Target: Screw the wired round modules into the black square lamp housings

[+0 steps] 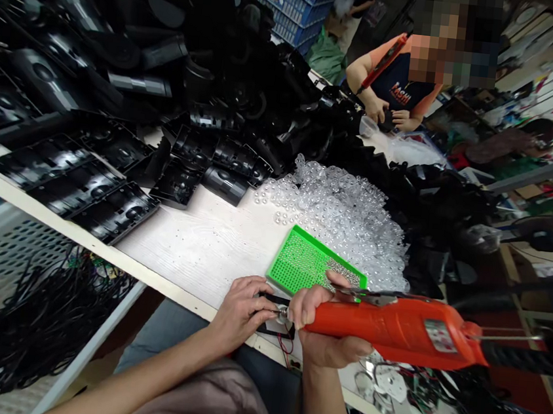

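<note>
My right hand (318, 346) is wrapped round a red-orange electric screwdriver (392, 324), held nearly level with its tip pointing left. At the tip, my left hand (241, 308) has its fingers bent and pressed on a small black part (286, 332) at the table's front edge. Red and black wires (284, 346) hang from beneath that part. Most of the part is hidden by my fingers, and whether the bit sits in a screw cannot be made out. Just beyond my hands lies a green perforated tray (277, 273) with many small metal screws (343, 270) in it.
Clear plastic pieces (356, 202) are heaped behind the tray. Black casings (118, 210) lie at left, with a tall black pile behind them. A crate of black cables (8, 317) stands at lower left. Across the table, a person (398, 88) works with another red screwdriver.
</note>
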A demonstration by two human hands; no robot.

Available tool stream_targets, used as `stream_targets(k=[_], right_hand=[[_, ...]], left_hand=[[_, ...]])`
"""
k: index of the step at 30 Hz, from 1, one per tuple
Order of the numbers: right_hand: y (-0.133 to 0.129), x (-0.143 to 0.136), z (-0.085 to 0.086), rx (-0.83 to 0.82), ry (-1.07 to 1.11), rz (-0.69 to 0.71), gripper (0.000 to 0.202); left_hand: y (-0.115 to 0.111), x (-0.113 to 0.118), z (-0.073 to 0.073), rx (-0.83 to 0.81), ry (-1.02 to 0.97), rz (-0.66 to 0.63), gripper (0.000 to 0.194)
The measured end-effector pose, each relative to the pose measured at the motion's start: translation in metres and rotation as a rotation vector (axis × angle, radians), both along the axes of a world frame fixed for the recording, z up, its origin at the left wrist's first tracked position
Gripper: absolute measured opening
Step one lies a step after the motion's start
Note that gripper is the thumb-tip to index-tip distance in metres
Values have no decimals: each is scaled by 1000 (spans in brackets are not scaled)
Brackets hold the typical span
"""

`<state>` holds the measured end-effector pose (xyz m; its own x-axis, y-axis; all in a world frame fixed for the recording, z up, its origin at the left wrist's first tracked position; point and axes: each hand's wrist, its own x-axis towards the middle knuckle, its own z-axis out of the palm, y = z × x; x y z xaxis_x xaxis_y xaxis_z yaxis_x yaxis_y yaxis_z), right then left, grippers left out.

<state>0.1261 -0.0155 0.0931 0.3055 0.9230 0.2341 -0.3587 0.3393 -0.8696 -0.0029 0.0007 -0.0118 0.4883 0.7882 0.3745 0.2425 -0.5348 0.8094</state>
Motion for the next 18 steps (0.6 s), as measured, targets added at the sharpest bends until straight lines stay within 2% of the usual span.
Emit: stream_targets(k=[6, 13, 18], right_hand=[[1, -2, 2, -29, -27, -41, 65], [-1, -2, 1, -18, -40, 3, 65], [-5, 4, 3, -14, -56, -94, 68]], left_hand=[[0, -1, -2, -23, 27, 22, 16], [-1, -1, -2, -14, 7, 32, 15], [-10, -4, 10, -72, 157, 82, 51]])
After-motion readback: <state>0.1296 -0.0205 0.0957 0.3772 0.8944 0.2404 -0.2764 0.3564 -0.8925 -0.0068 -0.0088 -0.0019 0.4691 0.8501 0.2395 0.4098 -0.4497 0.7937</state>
